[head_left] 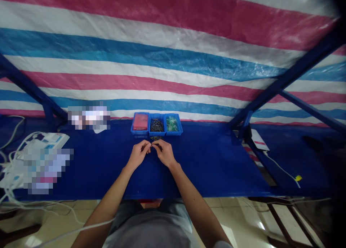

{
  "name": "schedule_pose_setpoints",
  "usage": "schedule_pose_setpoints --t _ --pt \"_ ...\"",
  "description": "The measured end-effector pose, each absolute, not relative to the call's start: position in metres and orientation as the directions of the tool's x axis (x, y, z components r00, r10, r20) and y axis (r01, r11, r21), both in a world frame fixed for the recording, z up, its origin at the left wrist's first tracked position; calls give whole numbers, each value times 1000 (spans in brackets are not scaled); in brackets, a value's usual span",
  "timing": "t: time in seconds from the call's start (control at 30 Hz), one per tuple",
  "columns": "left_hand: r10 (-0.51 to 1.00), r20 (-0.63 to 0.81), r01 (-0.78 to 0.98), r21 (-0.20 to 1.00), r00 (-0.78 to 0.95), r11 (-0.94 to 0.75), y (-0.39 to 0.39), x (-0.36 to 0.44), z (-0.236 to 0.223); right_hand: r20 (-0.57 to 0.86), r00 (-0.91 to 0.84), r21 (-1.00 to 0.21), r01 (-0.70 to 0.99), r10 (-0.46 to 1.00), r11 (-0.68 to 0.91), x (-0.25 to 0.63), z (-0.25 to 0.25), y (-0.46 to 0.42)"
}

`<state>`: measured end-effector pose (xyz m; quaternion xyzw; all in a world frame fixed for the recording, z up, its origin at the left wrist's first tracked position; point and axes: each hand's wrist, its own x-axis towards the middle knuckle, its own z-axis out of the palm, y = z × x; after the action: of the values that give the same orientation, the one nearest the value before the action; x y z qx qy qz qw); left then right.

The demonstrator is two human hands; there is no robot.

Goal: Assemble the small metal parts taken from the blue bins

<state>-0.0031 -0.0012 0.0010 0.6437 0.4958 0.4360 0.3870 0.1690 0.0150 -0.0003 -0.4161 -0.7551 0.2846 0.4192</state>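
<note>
My left hand (140,152) and my right hand (163,151) meet over the blue table, fingertips pinched together and almost touching. A tiny dark thing (151,144) shows between the fingertips, too small to name. Just beyond them lies a small pile of thin dark screw-like pieces (156,138). Behind that pile stand three blue bins in a row. The left bin (140,134) contains flat red pieces (140,121). Many dark screw-like pieces (156,125) fill the middle bin (157,133), and green-and-clear small packets (172,124) lie in the right bin (174,133).
White power strips and cables (58,138) crowd the table's left end, beside blurred-out items. A white box-shaped device (259,140) with a cable lies at the right, past a blue metal frame post (244,127). A striped plastic sheet (162,68) hangs behind the table (211,161).
</note>
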Motion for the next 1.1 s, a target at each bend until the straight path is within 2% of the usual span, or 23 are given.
schedule_pose_setpoints --t 0.37,0.83,1.1 --pt "975 180 322 922 130 -214 1 -3 -3 393 -258 -752 462 883 470 169 -7 17" --pt "969 182 347 909 166 -230 -1 -1 2 372 -230 -642 636 899 428 169 -7 17" --pt "973 186 317 922 136 -221 0 -2 -1 362 -287 -718 522 887 461 170 -4 17"
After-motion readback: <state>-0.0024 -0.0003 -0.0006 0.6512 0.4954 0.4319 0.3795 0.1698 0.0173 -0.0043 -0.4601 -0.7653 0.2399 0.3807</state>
